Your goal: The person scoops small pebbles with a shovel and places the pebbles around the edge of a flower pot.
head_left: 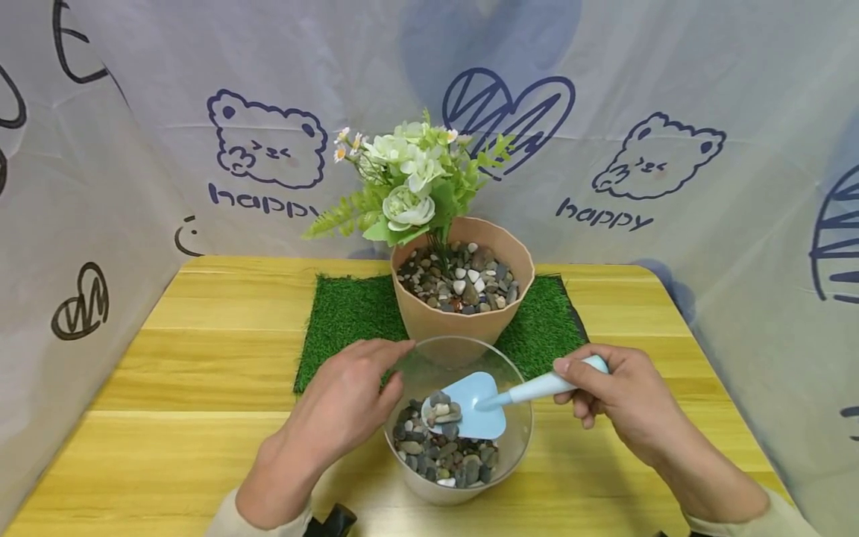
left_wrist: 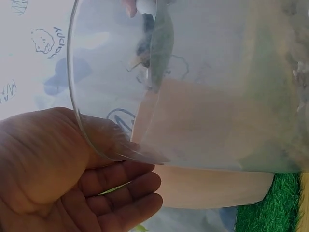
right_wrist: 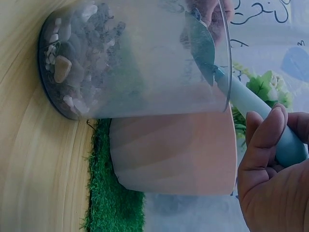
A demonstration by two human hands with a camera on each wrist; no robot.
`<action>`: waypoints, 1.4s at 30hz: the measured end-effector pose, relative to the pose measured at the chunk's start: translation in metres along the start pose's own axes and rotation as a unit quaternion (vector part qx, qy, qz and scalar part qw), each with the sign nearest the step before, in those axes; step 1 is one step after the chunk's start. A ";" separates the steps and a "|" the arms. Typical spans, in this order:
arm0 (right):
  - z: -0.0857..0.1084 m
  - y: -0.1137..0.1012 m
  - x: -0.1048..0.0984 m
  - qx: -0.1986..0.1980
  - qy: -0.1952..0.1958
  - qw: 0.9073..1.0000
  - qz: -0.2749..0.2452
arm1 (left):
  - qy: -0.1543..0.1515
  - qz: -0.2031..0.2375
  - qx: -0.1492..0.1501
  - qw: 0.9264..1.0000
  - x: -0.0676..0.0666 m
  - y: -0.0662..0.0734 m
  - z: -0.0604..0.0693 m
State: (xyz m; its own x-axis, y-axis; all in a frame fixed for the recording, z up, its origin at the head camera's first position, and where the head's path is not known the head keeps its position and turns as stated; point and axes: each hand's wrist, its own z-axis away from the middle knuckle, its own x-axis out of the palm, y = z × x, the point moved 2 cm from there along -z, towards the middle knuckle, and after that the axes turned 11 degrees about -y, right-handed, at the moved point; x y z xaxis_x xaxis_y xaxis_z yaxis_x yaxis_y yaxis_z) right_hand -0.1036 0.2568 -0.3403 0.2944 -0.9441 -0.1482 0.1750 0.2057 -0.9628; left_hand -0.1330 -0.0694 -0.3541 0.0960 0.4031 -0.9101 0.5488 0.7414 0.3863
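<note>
A light-blue hand shovel [head_left: 532, 388] is held by its handle in my right hand [head_left: 627, 399]. Its blade slants over the inside of a clear plastic bucket [head_left: 522, 440] and carries a small heap of pebbles [head_left: 443, 412]. More grey and brown pebbles [head_left: 450, 459] lie in the bucket's bottom. At the bucket's left rim, my left hand [head_left: 342, 399] grips the edge; in the left wrist view the thumb shows through the clear wall. Just behind stands a peach-coloured flowerpot [head_left: 436, 322], filled with pebbles around the stems of white-and-green flowers [head_left: 409, 201].
Under the flowerpot lies a green artificial-grass mat [head_left: 359, 309] on the wooden table [head_left: 201, 380]. A pale cloth [head_left: 376, 45] with printed bears and hearts hangs behind and at both sides. A black object [head_left: 335, 520] shows near the left sleeve.
</note>
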 end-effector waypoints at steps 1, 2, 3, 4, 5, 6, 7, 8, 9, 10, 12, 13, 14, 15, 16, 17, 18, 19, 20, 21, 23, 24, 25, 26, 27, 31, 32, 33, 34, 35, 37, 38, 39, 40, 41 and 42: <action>0.000 0.000 0.000 0.000 0.001 1.000 0.000 | 0.001 0.001 0.000 1.000 0.000 0.000 0.000; 0.000 0.000 0.000 -0.001 0.001 1.000 0.001 | 0.002 0.003 -0.001 1.000 0.000 0.000 0.000; 0.000 0.000 -0.001 -0.001 0.001 1.000 0.001 | 0.003 0.005 -0.002 1.000 0.001 0.000 0.000; 0.000 0.000 -0.001 -0.002 0.002 1.000 0.002 | 0.004 0.008 -0.003 1.000 0.001 0.000 0.000; 0.001 0.000 -0.001 -0.003 0.002 1.000 0.002 | 0.005 0.010 -0.004 1.000 0.001 0.000 0.000; 0.001 0.000 -0.001 -0.003 0.002 1.000 0.002 | 0.005 0.012 -0.005 1.000 0.001 -0.001 0.000; 0.001 0.000 -0.001 -0.004 0.003 1.000 0.003 | 0.004 0.014 -0.007 1.000 0.002 -0.001 -0.001; 0.001 0.000 -0.001 -0.003 0.004 1.000 0.003 | 0.003 0.015 -0.008 1.000 0.002 -0.001 -0.001; 0.001 0.000 -0.001 -0.004 0.004 1.000 0.004 | 0.003 0.017 -0.009 1.000 0.002 -0.001 -0.001; 0.001 0.000 -0.001 -0.004 0.006 1.000 0.005 | 0.003 0.019 -0.011 1.000 0.003 -0.001 -0.001; 0.002 0.000 -0.001 -0.003 0.009 1.000 0.008 | 0.002 0.022 -0.014 1.000 0.003 -0.001 0.000; 0.002 -0.001 -0.001 -0.003 0.011 1.000 0.009 | 0.002 0.023 -0.015 1.000 0.004 -0.001 0.000; 0.002 -0.001 -0.002 -0.003 0.014 1.000 0.010 | 0.003 0.024 -0.016 1.000 0.004 -0.001 0.000; 0.003 -0.001 -0.002 -0.004 0.017 1.000 0.010 | 0.004 0.025 -0.017 1.000 0.004 -0.001 0.000; 0.003 -0.002 -0.003 -0.006 0.020 1.000 0.011 | 0.004 0.026 -0.018 0.999 0.004 -0.001 0.000; 0.003 -0.002 -0.003 -0.008 0.023 1.000 0.009 | 0.005 0.026 -0.018 0.999 0.004 -0.002 0.000; 0.004 -0.003 -0.004 -0.012 0.026 1.000 0.007 | 0.004 0.027 -0.019 0.999 0.005 -0.002 0.000; 0.004 -0.004 -0.006 -0.018 0.028 0.999 0.004 | 0.004 0.028 -0.020 0.999 0.005 -0.002 0.000; 0.005 -0.005 -0.007 -0.025 0.030 0.999 -0.003 | 0.003 0.030 -0.022 0.999 0.005 -0.002 0.000; 0.005 -0.006 -0.008 -0.033 0.033 0.999 -0.010 | 0.001 0.032 -0.023 0.999 0.005 -0.002 0.000; 0.006 -0.009 -0.012 -0.049 0.036 0.998 -0.030 | -0.002 0.036 -0.028 0.999 0.005 -0.003 0.000; 0.006 -0.011 -0.014 -0.057 0.039 0.997 -0.040 | -0.003 0.038 -0.030 0.999 0.006 -0.003 0.000; 0.006 -0.014 -0.017 -0.064 0.042 0.996 -0.050 | -0.004 0.039 -0.031 0.999 0.006 -0.003 0.000; 0.006 -0.017 -0.020 -0.071 0.044 0.995 -0.060 | -0.004 0.040 -0.032 0.999 0.006 -0.003 0.000; 0.005 -0.021 -0.023 -0.077 0.046 0.994 -0.068 | -0.004 0.042 -0.033 0.999 0.006 -0.003 0.000; 0.000 -0.036 -0.038 -0.099 0.058 0.988 -0.103 | -0.001 0.045 -0.035 0.998 0.006 -0.004 0.000; -0.003 -0.039 -0.041 -0.103 0.061 0.986 -0.112 | -0.001 0.046 -0.035 0.998 0.006 -0.004 -0.001; -0.005 -0.043 -0.045 -0.108 0.067 0.985 -0.118 | 0.000 0.048 -0.037 0.998 0.006 -0.004 -0.001; -0.008 -0.046 -0.049 -0.111 0.072 0.983 -0.125 | -0.001 0.051 -0.038 0.998 0.006 -0.004 -0.001; -0.011 -0.049 -0.053 -0.113 0.078 0.982 -0.130 | -0.001 0.053 -0.039 0.998 0.007 -0.004 -0.001; -0.018 -0.054 -0.060 -0.112 0.092 0.981 -0.132 | -0.003 0.061 -0.043 0.997 0.007 -0.004 -0.001; -0.021 -0.057 -0.064 -0.112 0.100 0.980 -0.131 | -0.004 0.063 -0.045 0.997 0.008 -0.004 -0.001; -0.024 -0.060 -0.067 -0.111 0.110 0.979 -0.130 | -0.005 0.066 -0.047 0.997 0.008 -0.004 -0.001; -0.027 -0.062 -0.071 -0.108 0.120 0.979 -0.127 | -0.005 0.067 -0.049 0.997 0.008 -0.004 -0.001; -0.029 -0.064 -0.074 -0.105 0.131 0.978 -0.122 | -0.005 0.068 -0.050 0.996 0.008 -0.004 -0.001; -0.032 -0.066 -0.078 -0.102 0.143 0.977 -0.118 | -0.006 0.071 -0.052 0.996 0.008 -0.004 -0.001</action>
State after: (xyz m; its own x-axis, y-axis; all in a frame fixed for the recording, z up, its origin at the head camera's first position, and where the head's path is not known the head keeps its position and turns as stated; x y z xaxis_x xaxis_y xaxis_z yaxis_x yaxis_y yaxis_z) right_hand -0.1678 0.3083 -0.2726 -0.0109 -0.9985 0.0542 0.0062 -0.0542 -0.9985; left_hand -0.1352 -0.0687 -0.3633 0.1766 0.5011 -0.8472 0.4410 0.7292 0.5233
